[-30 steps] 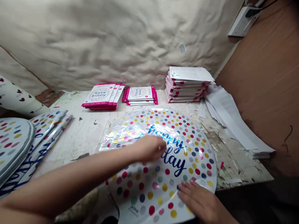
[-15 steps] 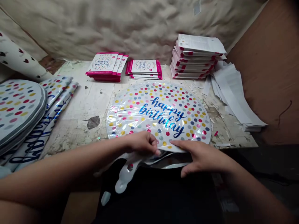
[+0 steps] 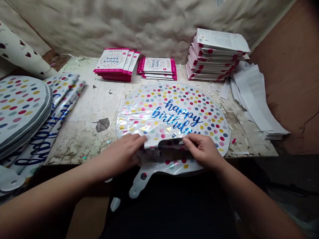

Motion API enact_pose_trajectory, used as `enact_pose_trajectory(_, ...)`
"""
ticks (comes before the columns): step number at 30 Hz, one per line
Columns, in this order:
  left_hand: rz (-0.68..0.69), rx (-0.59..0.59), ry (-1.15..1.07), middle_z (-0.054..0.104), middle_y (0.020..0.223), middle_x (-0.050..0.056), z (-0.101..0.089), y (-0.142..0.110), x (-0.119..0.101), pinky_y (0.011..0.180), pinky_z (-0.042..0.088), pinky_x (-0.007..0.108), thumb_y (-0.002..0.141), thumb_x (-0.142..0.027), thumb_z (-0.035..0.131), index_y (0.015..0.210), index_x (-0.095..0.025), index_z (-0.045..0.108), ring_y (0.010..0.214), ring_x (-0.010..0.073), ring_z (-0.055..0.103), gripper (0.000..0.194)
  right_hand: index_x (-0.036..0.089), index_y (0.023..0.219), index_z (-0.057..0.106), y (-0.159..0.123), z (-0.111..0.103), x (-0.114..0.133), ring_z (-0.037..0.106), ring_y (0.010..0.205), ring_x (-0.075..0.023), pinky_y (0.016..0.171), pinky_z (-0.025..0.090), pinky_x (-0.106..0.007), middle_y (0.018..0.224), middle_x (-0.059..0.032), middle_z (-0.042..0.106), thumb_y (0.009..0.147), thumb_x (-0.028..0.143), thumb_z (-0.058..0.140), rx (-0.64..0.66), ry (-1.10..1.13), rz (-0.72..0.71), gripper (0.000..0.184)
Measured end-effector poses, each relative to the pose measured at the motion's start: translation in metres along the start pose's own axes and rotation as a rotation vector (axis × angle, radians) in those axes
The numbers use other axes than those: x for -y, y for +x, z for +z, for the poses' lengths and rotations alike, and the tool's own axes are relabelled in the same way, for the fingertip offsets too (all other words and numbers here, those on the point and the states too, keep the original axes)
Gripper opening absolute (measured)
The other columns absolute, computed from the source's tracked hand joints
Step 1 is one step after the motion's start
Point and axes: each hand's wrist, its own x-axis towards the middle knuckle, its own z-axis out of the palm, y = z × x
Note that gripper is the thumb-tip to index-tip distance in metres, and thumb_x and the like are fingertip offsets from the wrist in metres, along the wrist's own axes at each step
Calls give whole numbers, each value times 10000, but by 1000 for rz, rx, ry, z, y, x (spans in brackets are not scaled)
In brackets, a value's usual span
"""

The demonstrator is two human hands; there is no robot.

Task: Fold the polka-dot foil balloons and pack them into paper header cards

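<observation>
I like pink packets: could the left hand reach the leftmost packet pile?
Probably yes: nothing tall stands between the left hand and the leftmost packet pile, though that hand touches the balloon.

- Widest lane: bare table (image 3: 84, 106) between my dotted balloon (image 3: 161, 114) and the flat balloon stack (image 3: 22, 103), running from the near edge back to the left packets (image 3: 112, 61).
- Far side blocked: left packets, middle packets (image 3: 158, 64), tall stack (image 3: 216, 54) in a row, narrow gaps between, back wall (image 3: 149, 23) just behind.
- Right hand (image 3: 204, 149): narrow scrap-littered table strip past the balloon, then paper strips (image 3: 259, 99), then brown panel (image 3: 299, 83).
</observation>
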Motion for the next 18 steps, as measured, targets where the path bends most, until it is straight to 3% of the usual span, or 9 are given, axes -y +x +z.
enact_pose_trajectory(2,-24,-127,-46,561,1192,117,-1,-2,16,910,413,411,735,-356,610,1212,-200,469,1112,309,500,522,193,721,578,-7,-1,1,562,618,-125,588,439,-221,657,-1,595,874,257,449,-68,29,-19,210)
enact_pose_trajectory(4,43,-158,-136,535,1274,101,4,3,28,989,370,425,772,-390,582,1235,-213,479,1200,295,458,506,195,818,615,-17,1,-3,613,725,-155,670,490,-251,767,-27,651,828,194,478,-13,-16,-134,138)
enact_pose_trajectory(7,195,-84,-168,568,1274,32,23,11,36,1077,247,487,835,-266,473,1059,-261,622,1261,265,423,270,175,1122,596,-40,5,-26,563,1099,-244,934,462,-397,1140,-94,634,699,53,454,100,-254,-311,462)
enact_pose_trajectory(8,218,-77,-168,587,1253,24,30,11,37,1085,230,495,836,-239,456,999,-265,650,1261,261,428,254,163,1200,558,-48,4,-39,505,1185,-257,986,425,-440,1227,-109,589,670,22,424,83,-349,-306,564)
enact_pose_trajectory(10,216,-121,-201,618,1211,31,42,11,39,1075,280,463,834,-221,449,952,-261,666,1238,250,461,250,149,1271,509,-60,-4,-68,472,1226,-259,1005,414,-474,1282,-130,549,674,-2,384,-26,-511,-167,629)
enact_pose_trajectory(14,239,-178,-233,609,1223,20,47,8,46,1040,365,384,817,-171,431,994,-276,663,1223,227,480,310,175,1319,463,-64,-37,-113,501,1196,-290,956,448,-505,1301,-143,529,792,102,448,-220,-692,193,532)
enact_pose_trajectory(16,258,-139,-189,519,1329,25,40,9,53,1056,348,388,790,-161,454,1163,-281,599,1267,241,427,417,221,1322,464,-57,-55,-121,394,1283,-299,1023,344,-555,1369,-111,462,802,134,490,-174,-690,156,527)
enact_pose_trajectory(18,269,-68,-155,421,1407,29,31,11,62,1086,287,435,782,-179,491,1310,-285,479,1315,270,349,539,259,1270,523,-47,-71,-124,328,1324,-279,1074,248,-556,1386,-65,447,796,149,517,-39,-564,47,487)
